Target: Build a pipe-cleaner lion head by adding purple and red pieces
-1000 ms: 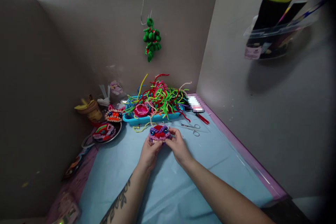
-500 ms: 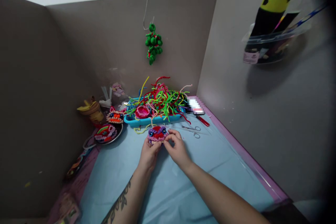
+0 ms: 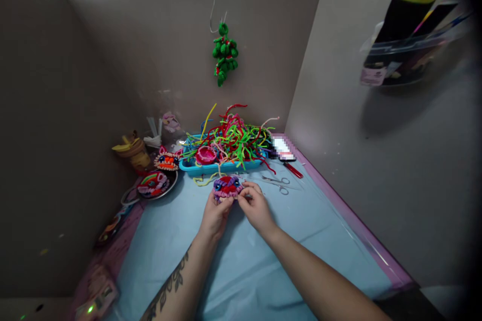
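The purple-and-red pipe-cleaner figure (image 3: 227,186) sits low over the blue-covered tabletop (image 3: 301,230), just in front of the blue tray (image 3: 211,166); the left hand (image 3: 214,214) has its grip closed on the figure's left edge; the right hand (image 3: 258,208) pinches its right edge; loose pipe cleaners (image 3: 233,138) fill the tray; scissors (image 3: 277,184) lie just right of the hands.
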### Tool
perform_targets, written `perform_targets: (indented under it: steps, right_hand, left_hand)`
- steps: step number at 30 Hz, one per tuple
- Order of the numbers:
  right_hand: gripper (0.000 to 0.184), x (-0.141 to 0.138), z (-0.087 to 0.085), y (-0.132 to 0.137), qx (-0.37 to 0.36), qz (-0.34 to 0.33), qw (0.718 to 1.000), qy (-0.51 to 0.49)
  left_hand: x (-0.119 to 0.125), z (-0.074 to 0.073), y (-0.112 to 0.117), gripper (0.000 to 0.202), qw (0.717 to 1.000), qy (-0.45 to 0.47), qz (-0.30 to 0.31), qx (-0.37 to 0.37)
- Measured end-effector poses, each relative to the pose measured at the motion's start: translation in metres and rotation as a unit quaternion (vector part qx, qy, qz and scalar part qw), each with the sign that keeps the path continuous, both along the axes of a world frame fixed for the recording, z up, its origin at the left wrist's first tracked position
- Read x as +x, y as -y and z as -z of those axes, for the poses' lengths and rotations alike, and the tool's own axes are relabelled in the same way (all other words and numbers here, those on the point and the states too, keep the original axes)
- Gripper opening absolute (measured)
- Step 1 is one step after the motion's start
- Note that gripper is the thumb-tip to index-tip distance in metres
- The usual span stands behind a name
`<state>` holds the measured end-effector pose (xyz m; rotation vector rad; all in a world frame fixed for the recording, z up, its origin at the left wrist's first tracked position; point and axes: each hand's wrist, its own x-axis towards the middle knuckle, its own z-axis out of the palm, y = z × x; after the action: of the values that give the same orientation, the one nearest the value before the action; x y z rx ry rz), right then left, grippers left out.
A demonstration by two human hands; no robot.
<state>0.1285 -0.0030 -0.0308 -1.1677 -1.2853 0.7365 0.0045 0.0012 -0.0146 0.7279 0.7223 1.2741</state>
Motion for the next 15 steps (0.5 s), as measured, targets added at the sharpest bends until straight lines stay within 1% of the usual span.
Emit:
perform_targets:
  steps: [5, 8, 12, 15]
  right_hand:
    - [0.002, 0.001, 0.005, -0.003, -0.01, 0.0, 1.0, -0.006]
    - [0.002, 0.001, 0.006, -0.003, -0.012, -0.01, 1.0, -0.006]
    - [0.006, 0.001, 0.001, 0.002, -0.014, -0.022, 1.0, -0.006]
    - [0.008, 0.002, -0.004, 0.005, -0.011, -0.026, 1.0, -0.007]
  left_hand:
    - [-0.001, 0.006, -0.001, 0.047, 0.999, -0.035, -0.036, -0.014]
    - [-0.003, 0.008, -0.003, 0.05, 0.997, -0.051, -0.057, 0.003]
    - [-0.005, 0.009, -0.006, 0.053, 0.995, -0.07, -0.075, 0.018]
    - [-0.005, 0.007, -0.006, 0.048, 0.993, -0.087, -0.075, 0.027]
